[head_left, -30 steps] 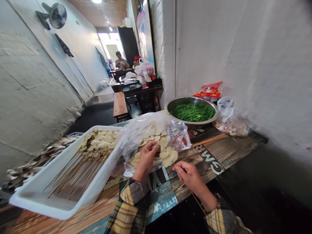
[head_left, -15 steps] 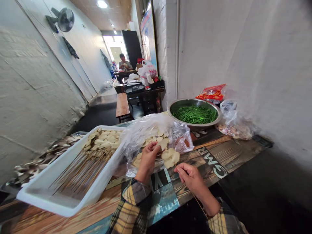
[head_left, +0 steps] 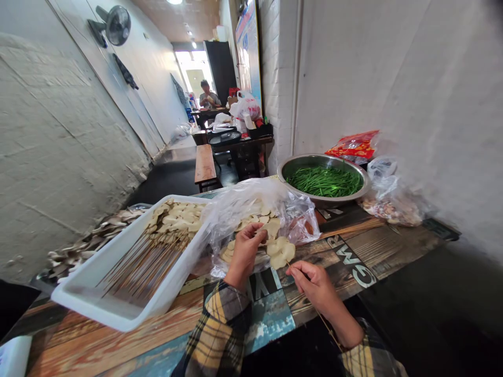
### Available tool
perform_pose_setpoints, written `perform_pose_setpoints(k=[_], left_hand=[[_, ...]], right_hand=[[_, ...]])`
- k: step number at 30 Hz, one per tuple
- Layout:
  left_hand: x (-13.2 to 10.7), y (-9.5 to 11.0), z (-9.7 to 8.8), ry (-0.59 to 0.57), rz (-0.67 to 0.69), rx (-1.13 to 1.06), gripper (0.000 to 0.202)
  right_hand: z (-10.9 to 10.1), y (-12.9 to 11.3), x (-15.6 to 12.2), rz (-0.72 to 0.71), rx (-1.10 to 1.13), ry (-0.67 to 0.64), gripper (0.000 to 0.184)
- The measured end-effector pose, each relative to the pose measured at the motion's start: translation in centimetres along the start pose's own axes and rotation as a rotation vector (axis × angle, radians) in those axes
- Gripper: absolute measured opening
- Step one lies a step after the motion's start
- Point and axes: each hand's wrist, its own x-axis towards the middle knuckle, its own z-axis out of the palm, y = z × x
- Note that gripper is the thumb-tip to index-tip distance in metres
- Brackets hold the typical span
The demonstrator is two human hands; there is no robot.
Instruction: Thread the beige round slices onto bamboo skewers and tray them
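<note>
My right hand (head_left: pixel 312 283) is closed around a thin wooden skewer (head_left: pixel 325 327), which runs back under my wrist. Thin, pale, round-edged slices (head_left: pixel 280 252) overlap in a cluster at its tip. Just left of the cluster, my left hand (head_left: pixel 244 254) pinches a single pale slice (head_left: pixel 272 228), partly hidden by the fingers. Behind and under that hand lies an open clear plastic bag (head_left: pixel 239 201) with more such slices in it. To the left, a white plastic tub (head_left: pixel 94 309) holds many loaded skewers (head_left: pixel 151 259), their slices towards the far end.
A steel bowl of green stalks (head_left: pixel 324 180) stands at the back right, beside a knotted plastic bag (head_left: pixel 393 201) and a red packet (head_left: pixel 353 145). Greyish mushroom-like pieces (head_left: pixel 90 241) lie left of the tub. Another person (head_left: pixel 208 97) sits far back, past a bench (head_left: pixel 205 165).
The view has swung slightly left, so things sit further right in the picture. Both hands keep nearly the same pose, with the left fingers still by the slice cluster.
</note>
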Motion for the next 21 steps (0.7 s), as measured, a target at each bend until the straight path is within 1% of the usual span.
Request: perform_pose_setpoints(k=[7, 15, 21], left_hand=[[-0.09, 0.23, -0.03, 0.016, 0.000, -0.007, 0.027], [-0.30, 0.56, 0.07, -0.001, 0.011, 0.016, 0.029], [-0.53, 0.86, 0.25, 0.000, 0.023, 0.049, 0.024]], right_hand=[[0.05, -0.05, -0.03, 0.009, -0.006, 0.011, 0.034], [-0.04, -0.52, -0.05, 0.008, -0.022, -0.006, 0.036], [0.00, -0.64, 0.02, 0.018, -0.028, 0.001, 0.037]])
